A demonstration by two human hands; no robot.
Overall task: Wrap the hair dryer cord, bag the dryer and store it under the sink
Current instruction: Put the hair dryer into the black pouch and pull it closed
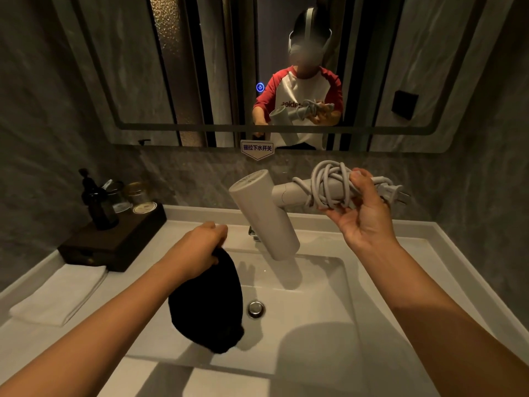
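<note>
My right hand point(362, 213) grips the handle of a white hair dryer point(263, 213), held above the sink with its barrel pointing down and left. The grey cord point(329, 181) is coiled around the handle under my fingers, and the plug point(393, 191) sticks out to the right. My left hand point(200, 247) holds the top of a black cloth bag point(209, 305), which hangs over the left part of the white basin point(329, 296). The bag is left of and below the dryer, not touching it.
A tap point(253, 233) is partly hidden behind the dryer and a metal drain plug point(255, 308) sits in the basin. On the left counter lie a folded white towel point(60, 293) and a dark tray point(114, 242) with a pump bottle and glasses. A mirror point(257, 67) hangs on the wall ahead.
</note>
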